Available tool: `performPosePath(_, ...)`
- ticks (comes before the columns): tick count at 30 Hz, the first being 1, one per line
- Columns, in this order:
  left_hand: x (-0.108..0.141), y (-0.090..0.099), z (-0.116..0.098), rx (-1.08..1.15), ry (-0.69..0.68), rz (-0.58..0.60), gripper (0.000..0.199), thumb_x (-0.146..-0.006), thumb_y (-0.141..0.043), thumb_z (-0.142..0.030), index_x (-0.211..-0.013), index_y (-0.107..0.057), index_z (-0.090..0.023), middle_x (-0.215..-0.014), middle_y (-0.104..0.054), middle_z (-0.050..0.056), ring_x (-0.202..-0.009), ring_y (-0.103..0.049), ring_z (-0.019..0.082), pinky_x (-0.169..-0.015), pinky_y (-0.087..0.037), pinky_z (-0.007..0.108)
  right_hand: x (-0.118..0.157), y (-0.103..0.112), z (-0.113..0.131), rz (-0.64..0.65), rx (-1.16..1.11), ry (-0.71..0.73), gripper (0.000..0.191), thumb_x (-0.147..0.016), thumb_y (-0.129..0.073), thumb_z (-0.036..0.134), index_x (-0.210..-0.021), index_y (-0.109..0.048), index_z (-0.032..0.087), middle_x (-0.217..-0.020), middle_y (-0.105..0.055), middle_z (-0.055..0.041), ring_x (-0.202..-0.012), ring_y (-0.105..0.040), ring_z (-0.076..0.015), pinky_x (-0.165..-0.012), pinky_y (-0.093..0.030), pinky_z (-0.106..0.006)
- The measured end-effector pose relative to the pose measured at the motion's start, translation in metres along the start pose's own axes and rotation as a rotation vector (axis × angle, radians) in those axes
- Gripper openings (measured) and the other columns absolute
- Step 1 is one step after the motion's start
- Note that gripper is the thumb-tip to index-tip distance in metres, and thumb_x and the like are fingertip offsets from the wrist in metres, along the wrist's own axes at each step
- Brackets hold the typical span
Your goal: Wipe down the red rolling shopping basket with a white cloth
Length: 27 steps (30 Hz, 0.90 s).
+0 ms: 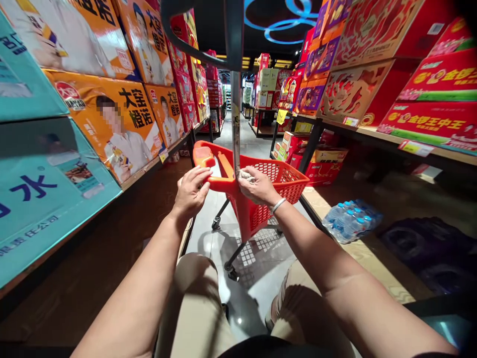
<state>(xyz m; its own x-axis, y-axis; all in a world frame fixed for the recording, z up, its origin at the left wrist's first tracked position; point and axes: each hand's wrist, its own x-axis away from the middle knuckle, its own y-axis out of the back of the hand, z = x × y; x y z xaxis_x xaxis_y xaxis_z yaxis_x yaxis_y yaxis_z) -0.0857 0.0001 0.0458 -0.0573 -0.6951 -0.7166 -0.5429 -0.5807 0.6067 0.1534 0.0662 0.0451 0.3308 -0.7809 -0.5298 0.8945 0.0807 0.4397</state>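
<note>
Left hand (192, 194): half open, loosely curled, fingertips (205, 172) at red cart (244, 211). Right hand (261, 188): closed on crumpled pale cloth (246, 176), beside metal pole (236, 124).

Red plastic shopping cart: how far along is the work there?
Already done: the left hand touches the red plastic shopping cart. In hand: the right hand holds a crumpled pale wad beside the upright metal pole. Left: I can't tell; nothing visible marks a finish.
</note>
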Motion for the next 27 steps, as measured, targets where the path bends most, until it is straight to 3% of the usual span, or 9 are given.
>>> performPosePath(4, -0.009, -0.014, -0.003, -0.075, 0.140, -0.004, 0.043, -0.091, -0.054, -0.049, -0.124, -0.069, -0.026, -0.146, -0.056, 0.010, -0.150, -0.033, 0.035, -0.119, -0.031, 0.059, -0.019, -0.026, 0.006, 0.038, 0.056, 0.062, 0.025, -0.085, -0.063, 0.035, -0.106, -0.067, 0.021, -0.098, -0.066, -0.0024, -0.088, -0.059, -0.0157, -0.083, -0.050, -0.028)
performPosePath(7, -0.013, -0.026, 0.000, -0.108, 0.229, -0.038, 0.043, -0.094, -0.050, -0.053, -0.125, -0.069, -0.030, -0.153, -0.048, 0.009, -0.155, -0.020, 0.038, -0.121, -0.025, 0.063, -0.033, -0.036, 0.013, 0.184, -0.134, 0.003, 0.033, -0.086, -0.061, 0.037, -0.113, -0.065, 0.020, -0.091, -0.066, -0.0009, -0.079, -0.059, -0.0136, -0.075, -0.050, -0.026)
performPosePath(9, -0.013, -0.032, 0.005, -0.090, 0.258, -0.040, 0.050, -0.096, -0.046, -0.054, -0.136, -0.063, -0.030, -0.156, -0.046, 0.009, -0.156, -0.019, 0.037, -0.123, -0.022, 0.062, -0.041, -0.032, 0.015, 0.236, -0.264, -0.026, 0.037, -0.082, -0.065, 0.037, -0.114, -0.065, 0.018, -0.091, -0.067, -0.0002, -0.076, -0.059, -0.0120, -0.072, -0.050, -0.024)
performPosePath(13, -0.010, -0.036, 0.021, -0.080, 0.292, 0.050, 0.059, -0.098, -0.040, -0.054, -0.148, -0.053, -0.026, -0.161, -0.041, 0.013, -0.155, -0.020, 0.039, -0.122, -0.023, 0.064, -0.043, -0.004, 0.005, 0.123, -0.315, -0.038, 0.037, -0.076, -0.070, 0.037, -0.107, -0.066, 0.017, -0.099, -0.071, -0.0020, -0.080, -0.061, -0.0120, -0.075, -0.050, -0.025)
performPosePath(15, -0.009, -0.038, 0.032, -0.083, 0.313, 0.080, 0.058, -0.098, -0.040, -0.051, -0.148, -0.055, -0.025, -0.162, -0.038, 0.014, -0.154, -0.022, 0.041, -0.120, -0.026, 0.065, -0.033, 0.012, -0.007, 0.166, -0.262, -0.113, 0.033, -0.075, -0.070, 0.034, -0.104, -0.067, 0.018, -0.099, -0.073, -0.0024, -0.079, -0.062, -0.0128, -0.073, -0.051, -0.026)
performPosePath(19, -0.012, -0.051, 0.051, 0.000, 0.351, 0.073, 0.059, -0.097, -0.042, -0.053, -0.148, -0.055, -0.026, -0.160, -0.037, 0.014, -0.151, -0.031, 0.039, -0.120, -0.029, 0.064, 0.009, 0.025, -0.024, 0.458, -0.060, -0.283, 0.025, -0.071, -0.072, 0.027, -0.095, -0.071, 0.019, -0.087, -0.072, -0.0005, -0.074, -0.062, -0.0134, -0.065, -0.049, -0.023)
performPosePath(25, -0.015, -0.087, 0.065, 0.172, 0.400, 0.016, 0.072, -0.089, -0.058, -0.051, -0.152, -0.046, -0.020, -0.167, -0.025, 0.016, -0.155, -0.027, 0.034, -0.127, -0.024, 0.050, 0.060, 0.008, -0.020, 0.643, -0.198, -0.334, 0.030, -0.081, -0.069, 0.037, -0.105, -0.068, 0.021, -0.087, -0.069, 0.0008, -0.069, -0.060, -0.0122, -0.060, -0.048, -0.022)
performPosePath(27, -0.013, -0.098, 0.070, 0.182, 0.430, 0.047, 0.078, -0.085, -0.064, -0.042, -0.156, -0.040, -0.019, -0.170, -0.016, 0.016, -0.158, -0.019, 0.034, -0.128, -0.022, 0.047, 0.069, 0.003, -0.021, 0.804, -0.178, -0.329, 0.025, -0.079, -0.070, 0.034, -0.099, -0.070, 0.021, -0.084, -0.070, 0.0016, -0.071, -0.062, -0.0125, -0.062, -0.048, -0.022)
